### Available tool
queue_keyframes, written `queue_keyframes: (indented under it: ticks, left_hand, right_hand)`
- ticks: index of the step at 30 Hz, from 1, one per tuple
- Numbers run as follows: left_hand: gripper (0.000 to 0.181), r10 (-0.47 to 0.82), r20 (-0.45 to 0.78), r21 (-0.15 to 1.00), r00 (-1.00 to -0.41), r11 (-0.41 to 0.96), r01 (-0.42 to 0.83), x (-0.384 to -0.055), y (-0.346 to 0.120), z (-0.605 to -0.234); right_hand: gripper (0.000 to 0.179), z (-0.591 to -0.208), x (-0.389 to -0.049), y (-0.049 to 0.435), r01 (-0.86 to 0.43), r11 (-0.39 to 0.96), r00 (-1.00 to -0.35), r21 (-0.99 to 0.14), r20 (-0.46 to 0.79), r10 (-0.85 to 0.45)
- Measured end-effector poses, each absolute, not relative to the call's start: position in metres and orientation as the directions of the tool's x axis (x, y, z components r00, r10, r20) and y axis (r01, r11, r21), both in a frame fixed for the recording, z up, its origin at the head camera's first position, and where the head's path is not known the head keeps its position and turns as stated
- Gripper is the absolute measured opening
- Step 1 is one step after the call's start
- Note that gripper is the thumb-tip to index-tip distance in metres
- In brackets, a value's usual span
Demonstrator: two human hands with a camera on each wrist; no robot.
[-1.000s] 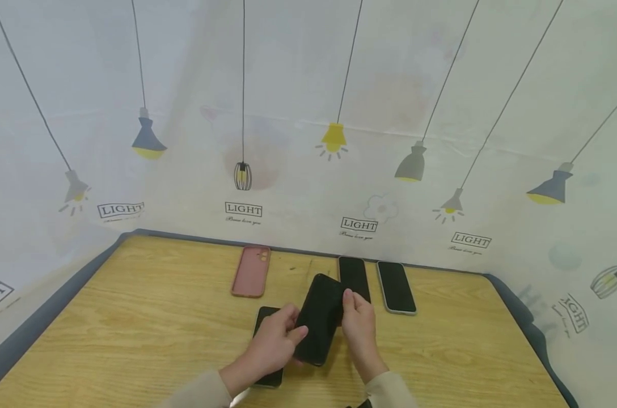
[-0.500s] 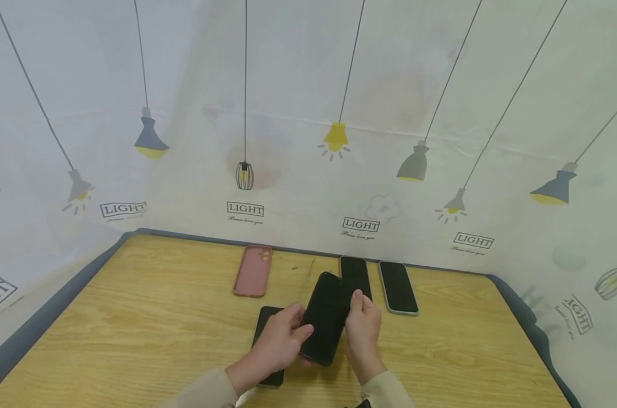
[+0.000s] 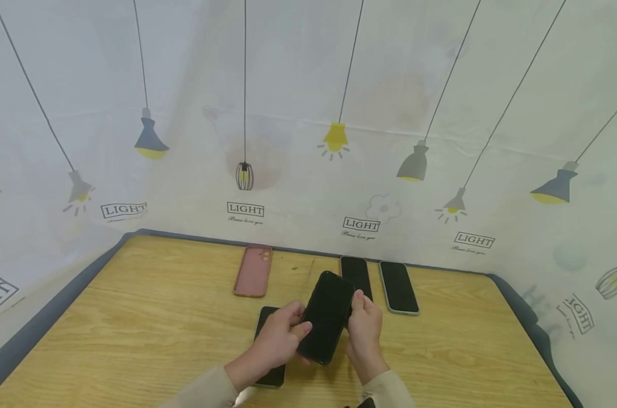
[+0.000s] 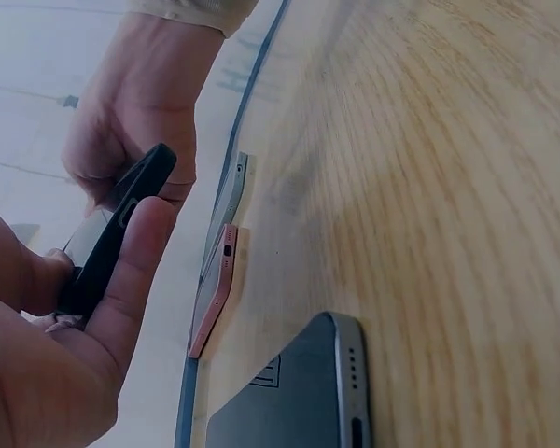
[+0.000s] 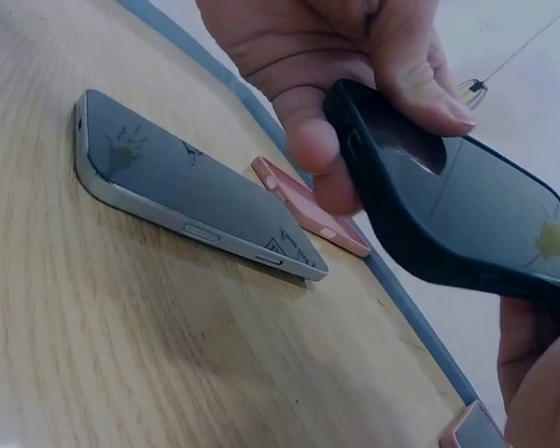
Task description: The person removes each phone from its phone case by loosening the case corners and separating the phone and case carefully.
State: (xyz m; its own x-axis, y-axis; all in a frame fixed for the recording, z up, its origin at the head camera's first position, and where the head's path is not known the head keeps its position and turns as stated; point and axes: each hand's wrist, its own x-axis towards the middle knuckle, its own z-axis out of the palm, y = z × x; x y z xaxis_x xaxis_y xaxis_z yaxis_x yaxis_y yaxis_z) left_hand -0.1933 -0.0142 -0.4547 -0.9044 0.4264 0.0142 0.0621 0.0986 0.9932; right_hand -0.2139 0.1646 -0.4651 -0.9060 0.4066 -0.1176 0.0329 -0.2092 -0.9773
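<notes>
"Phone [image 3: 326,317], dark screen facing up, right there between two hands and lifted clear of the table [image 3: 135,328]!"

"And what's the left hand [image 3: 280,335] doing?"

"Pinching! Thumb over the screen near the close end, fingers tucked behind. The right wrist view shows it nicely, with the thick rim of the black case [image 5: 401,245] around that phone."

"Right hand [image 3: 364,328]?"

"Pinching too, higher up, thumb at the right-hand edge, the other fingers mostly hidden from the head view. The far end slants off to the right."

"Anything underneath?"

"Yes! A silver-edged phone [image 5: 201,191] lies flat on the wood beneath the left hand and wrist, partly covered from above, well apart from the gripping fingers."

"Take me to the far edge."

"On the left, a pink case [image 3: 253,271], hollow side up, camera holes showing. Past the held phone, partly behind it, a pink-edged phone [image 3: 356,276], and just beside that, a pale-edged phone [image 3: 398,287], screen up."

"And behind them, a white curtain [image 3: 293,73] printed with hanging lamps!"
</notes>
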Motion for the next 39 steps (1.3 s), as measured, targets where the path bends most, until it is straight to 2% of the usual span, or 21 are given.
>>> queue_keyframes:
  ticks: [5,13,19,24,29,34,39]
  left_hand:
    - [0.013,0.43,0.022,0.994,-0.903,0.09,0.067,-0.194,-0.015,-0.458]
    - [0.011,0.391,0.011,0.997,-0.921,0.061,0.038,-0.195,-0.017,-0.457]
    - [0.012,0.376,0.01,0.999,-0.927,0.039,0.027,-0.199,-0.021,-0.456]
    - [0.011,0.362,0.001,0.999,-0.932,0.05,0.021,-0.203,-0.024,-0.455]
    - [0.012,0.343,-0.002,0.998,-0.939,0.066,0.022,-0.205,-0.027,-0.454]
    - [0.013,0.314,0.015,0.997,-0.949,0.069,0.039,-0.208,-0.029,-0.452]
    - [0.013,0.298,0.019,0.995,-0.955,0.088,0.047,-0.212,-0.03,-0.452]
  right_hand:
    - [0.044,-0.466,-0.215,0.168,0.032,-0.372,-0.938,-0.928,-0.156,0.309]
    - [0.044,-0.461,-0.215,0.179,0.134,-0.426,-0.972,-0.895,-0.202,0.119]
    - [0.051,-0.458,-0.214,0.183,0.174,-0.354,-0.981,-0.919,-0.194,0.019]
    - [0.045,-0.458,-0.209,0.185,0.202,-0.242,-0.979,-0.949,-0.193,-0.059]
    - [0.041,-0.462,-0.203,0.187,0.216,-0.124,-0.963,-0.968,-0.191,-0.19]
    - [0.046,-0.467,-0.198,0.188,0.21,-0.073,-0.935,-0.975,-0.178,-0.306]
    - [0.049,-0.471,-0.194,0.188,0.194,-0.041,-0.919,-0.98,-0.168,-0.356]
